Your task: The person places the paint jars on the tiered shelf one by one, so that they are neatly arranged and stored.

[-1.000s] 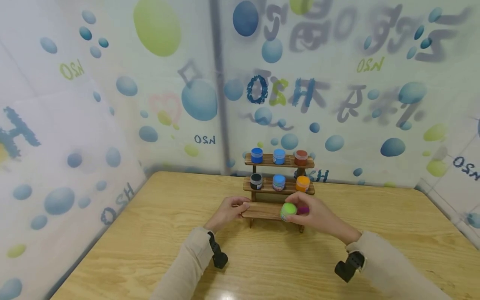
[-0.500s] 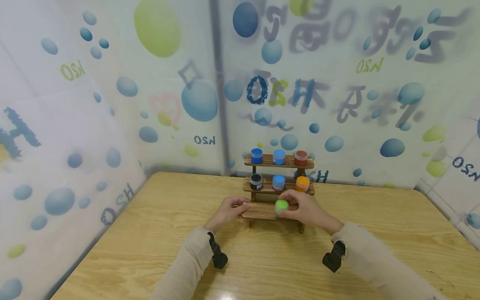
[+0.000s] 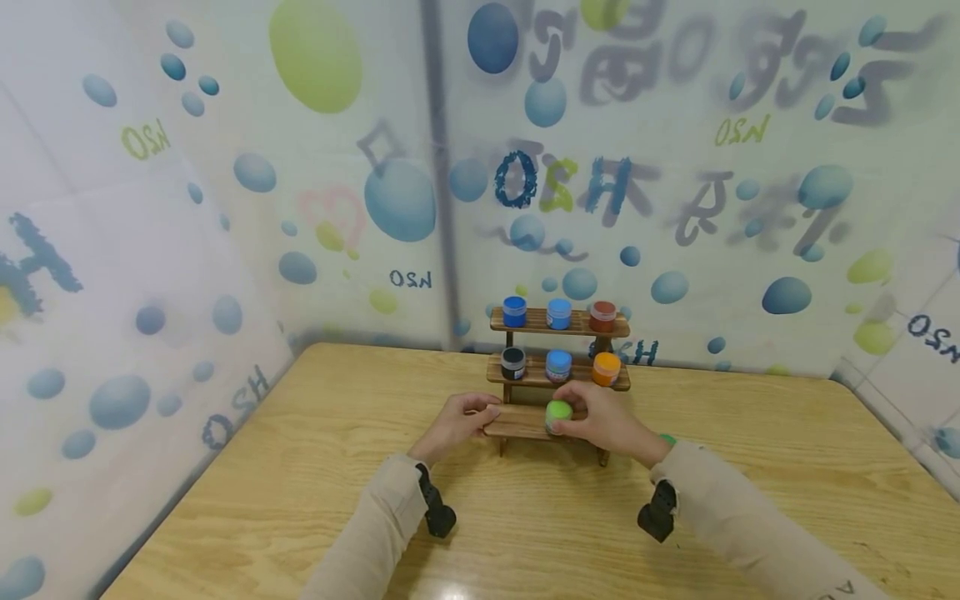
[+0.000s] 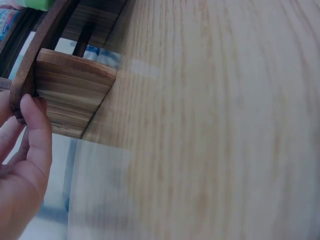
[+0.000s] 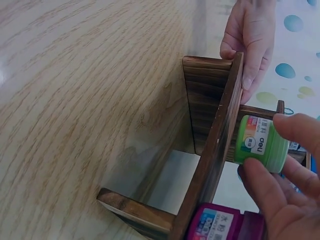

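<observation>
A three-tier dark wooden stand is on the table. My left hand pinches the left end of its lowest shelf between thumb and fingers; the left wrist view shows the thumb at the board's edge. With thumb and fingertips my right hand grips a small paint jar with a bright green lid, at the middle of that shelf. In the right wrist view the green jar has its base right at the board. A purple paint jar sits at the shelf's right end, hidden behind my right hand in the head view.
The middle shelf bears a black jar, a blue jar and an orange jar. Two blue jars, one dark and one lighter, and a brown-red jar stand on top. A green object shows behind my right wrist.
My right hand has moved left along the lowest shelf with the green jar, from in front of the purple jar to the middle. My left hand has stayed on the shelf's end.
</observation>
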The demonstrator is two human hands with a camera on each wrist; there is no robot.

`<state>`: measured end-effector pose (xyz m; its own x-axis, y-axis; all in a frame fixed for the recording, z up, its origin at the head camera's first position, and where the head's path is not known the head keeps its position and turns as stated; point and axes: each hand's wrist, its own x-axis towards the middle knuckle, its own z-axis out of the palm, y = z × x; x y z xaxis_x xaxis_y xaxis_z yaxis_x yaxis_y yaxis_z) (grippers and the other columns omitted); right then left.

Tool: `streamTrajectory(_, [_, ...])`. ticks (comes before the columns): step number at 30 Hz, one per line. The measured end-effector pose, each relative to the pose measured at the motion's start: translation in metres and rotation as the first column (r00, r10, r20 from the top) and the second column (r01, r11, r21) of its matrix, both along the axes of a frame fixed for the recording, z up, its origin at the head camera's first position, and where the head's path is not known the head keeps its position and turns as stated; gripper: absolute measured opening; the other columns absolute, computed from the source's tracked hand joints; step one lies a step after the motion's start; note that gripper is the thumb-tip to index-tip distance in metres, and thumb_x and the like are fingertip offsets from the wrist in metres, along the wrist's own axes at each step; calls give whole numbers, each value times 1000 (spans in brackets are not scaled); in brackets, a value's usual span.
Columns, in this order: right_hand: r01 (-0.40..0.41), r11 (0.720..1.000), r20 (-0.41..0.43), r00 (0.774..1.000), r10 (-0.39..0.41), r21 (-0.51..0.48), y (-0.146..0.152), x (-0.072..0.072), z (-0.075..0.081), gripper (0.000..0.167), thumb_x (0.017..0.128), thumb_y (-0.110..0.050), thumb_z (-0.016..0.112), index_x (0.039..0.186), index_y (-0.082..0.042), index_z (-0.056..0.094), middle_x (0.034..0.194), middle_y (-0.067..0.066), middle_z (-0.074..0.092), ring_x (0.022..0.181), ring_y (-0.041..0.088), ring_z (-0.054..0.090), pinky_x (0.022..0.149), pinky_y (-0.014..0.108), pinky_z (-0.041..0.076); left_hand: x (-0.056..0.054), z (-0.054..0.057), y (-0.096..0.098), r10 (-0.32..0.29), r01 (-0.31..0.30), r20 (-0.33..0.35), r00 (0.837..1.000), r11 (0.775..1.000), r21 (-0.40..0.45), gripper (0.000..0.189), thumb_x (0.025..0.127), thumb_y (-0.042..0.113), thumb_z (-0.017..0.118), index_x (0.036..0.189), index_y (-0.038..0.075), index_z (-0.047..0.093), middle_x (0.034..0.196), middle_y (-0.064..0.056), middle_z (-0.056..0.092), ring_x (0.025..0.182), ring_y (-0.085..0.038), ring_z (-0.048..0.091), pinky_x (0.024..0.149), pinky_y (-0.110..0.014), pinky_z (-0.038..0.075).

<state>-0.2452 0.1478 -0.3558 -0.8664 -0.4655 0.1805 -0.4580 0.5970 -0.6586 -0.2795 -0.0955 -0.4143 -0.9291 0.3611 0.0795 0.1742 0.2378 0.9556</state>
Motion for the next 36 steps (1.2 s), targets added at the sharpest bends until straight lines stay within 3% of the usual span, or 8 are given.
streamTrajectory(3, [32, 999, -4, 999, -32, 12, -2, 1, 0, 32, 78, -13, 69, 105, -1, 56, 93, 4, 59, 83, 18, 58, 67, 27, 48, 1, 2, 0, -16, 16, 3, 1000, 1000, 13, 28, 88, 13, 55, 110, -4, 58, 81, -5, 56, 71, -12, 51, 65, -44, 49])
streamTrajectory(7, [87, 996, -10, 996, -87, 34, -6, 2, -2, 32, 77, -14, 69, 105, -1, 57, 94, 5, 59, 83, 18, 59, 67, 29, 49, 9, 14, 1, -31, 31, 0, 1000, 999, 15, 27, 89, 9, 53, 111, -7, 56, 82, -9, 55, 70, -12, 50, 67, -50, 46])
streamTrajectory(10, [126, 991, -3, 992, -126, 38, -8, 3, -4, 33, 77, -14, 69, 105, -1, 57, 94, 6, 60, 83, 19, 59, 68, 29, 49, 16, 23, 2, -33, 33, -8, 999, 999, 7, 26, 90, 7, 52, 110, -9, 55, 83, -11, 55, 70, -13, 50, 68, -51, 46])
streamTrajectory(14, [155, 987, 8, 988, -155, 39, -12, 5, -6, 34, 77, -13, 69, 107, -1, 57, 95, 7, 61, 84, 20, 59, 68, 30, 49, 18, 26, 2, -34, 34, -8, 999, 999, 8, 26, 90, 7, 52, 110, -9, 55, 82, -11, 55, 70, -12, 50, 68, -52, 46])
streamTrajectory(23, [180, 983, -2, 984, -180, 29, -16, 8, -9, 36, 78, -12, 68, 110, -1, 56, 100, 9, 61, 86, 20, 58, 70, 32, 49, 17, 26, 1, -27, 27, 3, 1000, 1000, 6, 26, 89, 8, 52, 110, -8, 56, 84, -11, 55, 71, -12, 50, 68, -48, 47])
streamTrajectory(28, [165, 986, -17, 986, -165, -23, -15, 11, -12, 35, 78, -10, 68, 110, 1, 56, 101, 11, 60, 87, 22, 59, 71, 34, 49, 16, 25, 1, -29, 29, -1, 1000, 1000, 0, 26, 90, 7, 52, 110, -8, 56, 83, -11, 55, 71, -13, 50, 67, -47, 48])
streamTrajectory(36, [164, 986, -40, 985, -165, -31, -15, 12, -13, 35, 79, -9, 67, 110, 2, 55, 101, 10, 60, 85, 21, 58, 70, 34, 48, 0, 1, 0, -12, 13, -15, 1000, 1000, 7, 27, 88, 14, 56, 109, -3, 59, 81, -5, 56, 69, -11, 52, 61, -37, 50])
